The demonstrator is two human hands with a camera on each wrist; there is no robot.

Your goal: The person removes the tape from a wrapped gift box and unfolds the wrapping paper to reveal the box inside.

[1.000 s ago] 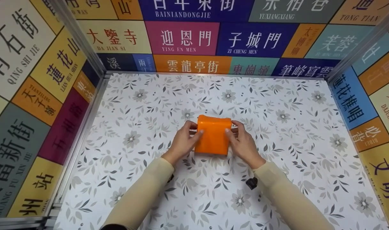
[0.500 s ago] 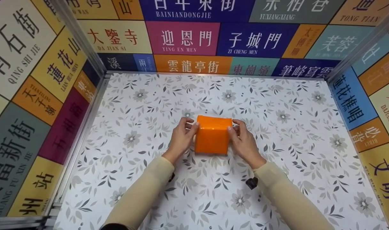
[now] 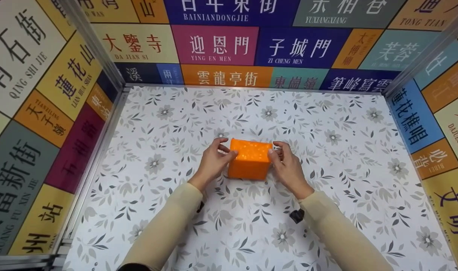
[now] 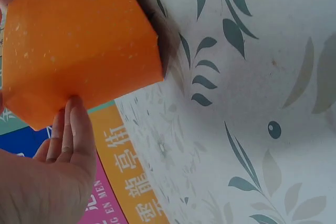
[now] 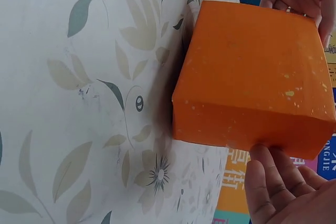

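Note:
An orange box (image 3: 250, 161) with pale gold speckles on its upper face sits at the middle of the floral tabletop (image 3: 326, 158). My left hand (image 3: 213, 161) grips its left side, thumb on the near upper edge and fingers curled round the far corner. My right hand (image 3: 286, 165) grips the right side the same way. In the left wrist view the box (image 4: 79, 51) is seen just above the tabletop, with the left hand's fingers (image 4: 68, 140) on its edge. The right wrist view shows the box (image 5: 252, 72) with my right hand's fingertips (image 5: 273, 177) at its near edge.
Walls covered in coloured sign panels (image 3: 213, 45) close in the tabletop at the back, left and right, with metal posts (image 3: 97, 49) at the corners. A small black part (image 3: 296, 215) shows by my right sleeve.
The box has been turned between my hands, so its speckled face now shows on top and less of the smooth front face is seen. Both hands stay at its sides.

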